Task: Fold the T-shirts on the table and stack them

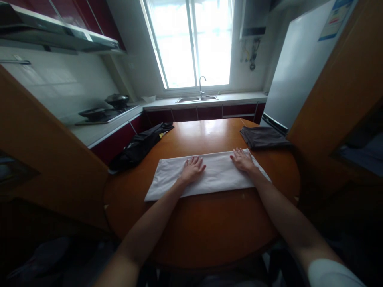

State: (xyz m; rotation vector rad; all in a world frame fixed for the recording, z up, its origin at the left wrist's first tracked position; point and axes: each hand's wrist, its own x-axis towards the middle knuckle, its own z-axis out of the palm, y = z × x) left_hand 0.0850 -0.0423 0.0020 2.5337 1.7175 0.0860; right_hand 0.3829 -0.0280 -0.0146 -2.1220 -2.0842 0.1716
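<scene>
A white cloth (215,174), folded into a long flat rectangle, lies across the middle of the wooden table (209,227). Flat on its centre rests my left hand (192,170), fingers spread and pointing away from me. My right hand (243,160) lies near the cloth's far right corner, also with its fingers spread and the palm down. Neither hand grips the fabric. Whether the cloth is a garment or a plain sheet I cannot tell.
Dark fabric (140,145) lies along the table's left edge, with a small yellow patch on it. A folded dark grey cloth (265,138) sits at the back right. Beyond the table are a counter with a sink (188,99), a stove (110,113) and a fridge (296,71).
</scene>
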